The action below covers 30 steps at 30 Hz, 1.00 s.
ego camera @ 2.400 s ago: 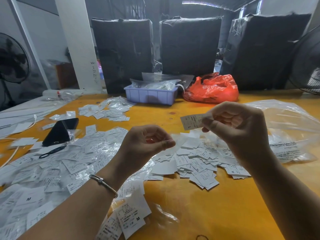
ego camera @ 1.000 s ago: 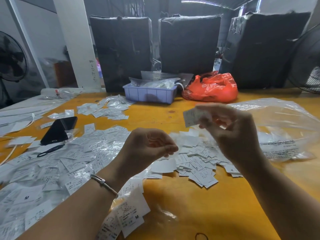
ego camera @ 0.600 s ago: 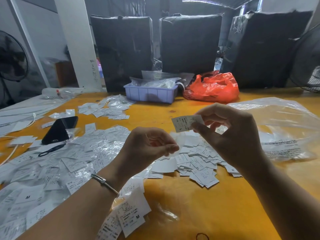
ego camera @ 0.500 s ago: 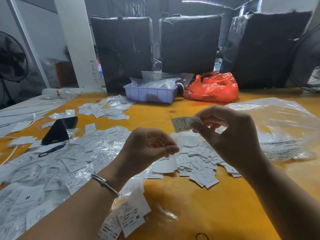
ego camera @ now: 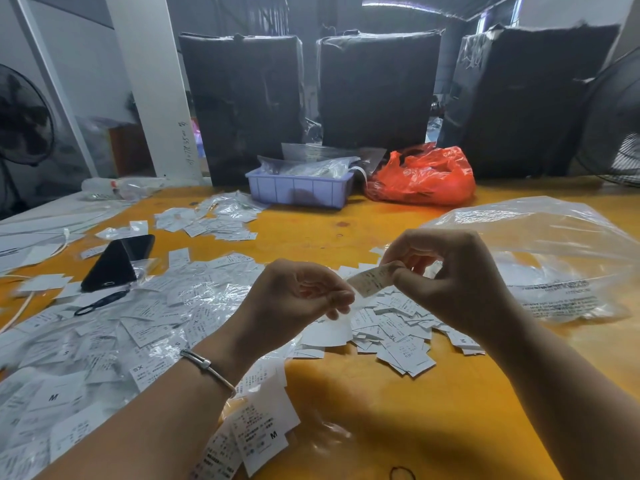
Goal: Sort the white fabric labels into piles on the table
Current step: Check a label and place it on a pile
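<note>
My right hand (ego camera: 460,282) pinches one white fabric label (ego camera: 369,280) between thumb and fingers, above the yellow table (ego camera: 398,410). The label's free end reaches almost to the fingertips of my left hand (ego camera: 294,299). That hand is curled, thumb against forefinger, and seems to pinch a white label (ego camera: 327,330) that hangs below its fingers. A heap of labels (ego camera: 398,327) lies under both hands. A wider spread of labels (ego camera: 138,323) covers clear plastic at the left. A smaller pile (ego camera: 214,220) sits further back.
A black phone (ego camera: 117,261) and a black loop (ego camera: 100,303) lie at the left. A purple tray (ego camera: 298,188) and a red bag (ego camera: 422,178) stand at the back before black wrapped boxes (ego camera: 377,88). A big clear plastic bag (ego camera: 554,258) fills the right.
My right hand turned the label over, then brought it down and left until it nearly meets my left hand's fingertips. My left hand has stayed in place.
</note>
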Motion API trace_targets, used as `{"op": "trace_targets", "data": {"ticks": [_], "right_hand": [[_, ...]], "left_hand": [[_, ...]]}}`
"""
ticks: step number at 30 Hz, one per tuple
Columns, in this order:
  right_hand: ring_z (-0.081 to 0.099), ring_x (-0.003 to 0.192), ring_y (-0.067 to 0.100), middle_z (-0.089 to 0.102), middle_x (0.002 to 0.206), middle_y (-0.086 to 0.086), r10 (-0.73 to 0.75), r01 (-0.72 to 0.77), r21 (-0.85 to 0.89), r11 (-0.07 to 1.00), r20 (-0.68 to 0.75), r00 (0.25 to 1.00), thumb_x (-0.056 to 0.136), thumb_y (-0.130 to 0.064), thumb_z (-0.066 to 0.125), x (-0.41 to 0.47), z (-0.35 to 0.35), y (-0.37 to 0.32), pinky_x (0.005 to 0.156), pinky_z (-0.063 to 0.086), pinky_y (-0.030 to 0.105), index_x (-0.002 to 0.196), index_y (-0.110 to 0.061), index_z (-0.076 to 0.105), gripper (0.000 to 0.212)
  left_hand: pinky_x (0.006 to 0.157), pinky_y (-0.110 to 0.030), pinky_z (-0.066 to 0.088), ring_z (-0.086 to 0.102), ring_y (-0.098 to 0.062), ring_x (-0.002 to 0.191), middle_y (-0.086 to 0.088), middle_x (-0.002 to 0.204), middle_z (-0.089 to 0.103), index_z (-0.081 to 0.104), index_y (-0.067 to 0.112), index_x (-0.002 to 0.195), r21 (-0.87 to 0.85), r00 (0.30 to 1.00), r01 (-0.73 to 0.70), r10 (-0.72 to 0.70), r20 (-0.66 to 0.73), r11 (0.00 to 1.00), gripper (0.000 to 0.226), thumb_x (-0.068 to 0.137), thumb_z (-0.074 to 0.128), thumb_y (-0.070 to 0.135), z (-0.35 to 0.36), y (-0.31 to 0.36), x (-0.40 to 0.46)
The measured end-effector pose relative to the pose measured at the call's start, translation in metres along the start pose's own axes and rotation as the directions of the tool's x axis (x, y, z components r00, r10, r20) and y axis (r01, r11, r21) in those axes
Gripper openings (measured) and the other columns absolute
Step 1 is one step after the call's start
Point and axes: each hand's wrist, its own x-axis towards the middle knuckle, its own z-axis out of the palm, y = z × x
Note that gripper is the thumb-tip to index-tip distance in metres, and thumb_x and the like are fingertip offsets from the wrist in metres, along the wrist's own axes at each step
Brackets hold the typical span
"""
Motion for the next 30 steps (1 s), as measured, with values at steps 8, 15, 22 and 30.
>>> {"op": "trace_targets", "data": {"ticks": [8, 15, 22, 30], "right_hand": [[0.064, 0.063, 0.012, 0.072, 0.072, -0.003, 0.044, -0.051, 0.034, 0.998, 0.172, 0.984, 0.076, 0.000, 0.070, -0.001, 0.008, 0.002, 0.055, 0.051, 0.020, 0.084, -0.017, 0.076, 0.020], [0.067, 0.068, 0.012, 0.072, 0.077, -0.005, 0.129, -0.117, 0.148, 0.982, -0.073, 0.989, 0.074, -0.001, 0.076, -0.002, 0.008, -0.001, 0.063, 0.056, 0.029, 0.085, -0.014, 0.074, 0.017], [0.071, 0.069, 0.012, 0.074, 0.078, -0.001, 0.258, -0.195, 0.303, 0.933, -0.186, 0.948, 0.074, -0.002, 0.077, -0.006, 0.021, -0.001, 0.070, 0.060, 0.035, 0.086, -0.012, 0.075, 0.016], [0.072, 0.070, 0.012, 0.074, 0.079, 0.001, 0.358, -0.261, 0.394, 0.881, -0.196, 0.913, 0.075, -0.003, 0.077, -0.014, 0.040, 0.001, 0.068, 0.060, 0.033, 0.088, -0.011, 0.075, 0.015]], "left_hand": [[0.065, -0.029, 0.059, 0.070, -0.023, 0.066, -0.013, 0.076, 0.074, 0.074, -0.005, 0.085, -0.028, 0.997, 0.070, -0.069, 0.029, 0.997, 0.018, 0.078, 0.073, 0.012, 0.004, -0.002, 0.001], [0.060, -0.019, 0.053, 0.072, -0.017, 0.070, -0.003, 0.080, 0.076, 0.073, 0.005, 0.089, -0.143, 0.987, 0.160, -0.161, 0.006, 0.977, 0.027, 0.077, 0.068, 0.028, 0.000, -0.001, 0.002], [0.060, -0.019, 0.053, 0.073, -0.019, 0.074, -0.005, 0.080, 0.076, 0.073, 0.009, 0.089, -0.234, 0.969, 0.235, -0.245, -0.014, 0.943, 0.024, 0.077, 0.069, 0.029, 0.000, -0.002, 0.002], [0.058, -0.017, 0.051, 0.072, -0.019, 0.073, -0.006, 0.079, 0.076, 0.074, 0.010, 0.088, -0.263, 0.952, 0.275, -0.301, -0.061, 0.925, 0.026, 0.075, 0.071, 0.032, -0.001, -0.007, 0.003]]}}
